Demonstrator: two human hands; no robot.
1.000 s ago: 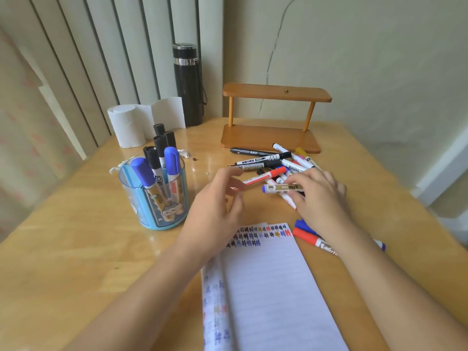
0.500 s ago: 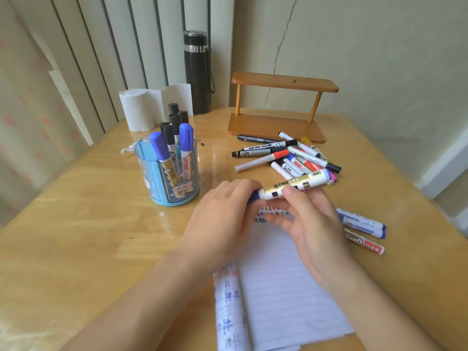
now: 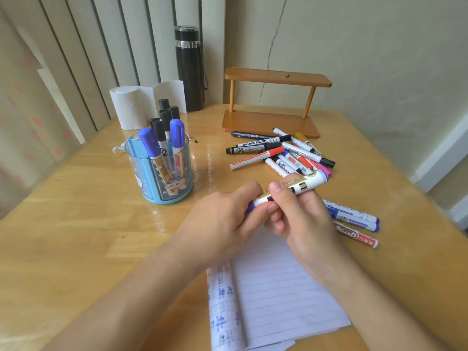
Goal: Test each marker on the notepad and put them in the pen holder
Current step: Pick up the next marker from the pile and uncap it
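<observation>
Person's right hand is gripping the white-and-gold marker with the blue cap at mid-barrel, thumb on top and fingers curled under. A second ago it was down in the pile picking this one out. Now it's holding the marker up at frame centre, above the top edge of the notepad, tail end tilting up to the right.

The left hand was hovering empty. Now its thumb and fingers are wrapping round the blue cap end and hiding most of it. Both hands are clamped on the one marker and touching each other. I'm reading this as the uncap pull starting. Fingers are covering the joint, so I can't tell if the cap is moving yet.

Below the hands, the white lined notepad is lying at lower centre. Its left page is curling up and showing blue and red test scribbles.

The blue see-through round pen holder is sitting left of centre, carrying the same blue- and black-capped markers as a second ago. The loose pile of mixed markers is waiting upper right of centre. Three more markers are lying just right of the right hand.

Pick is done and uncapping is under way. Scribble, recap and drop-in are still pending, and many markers are left to test.
</observation>
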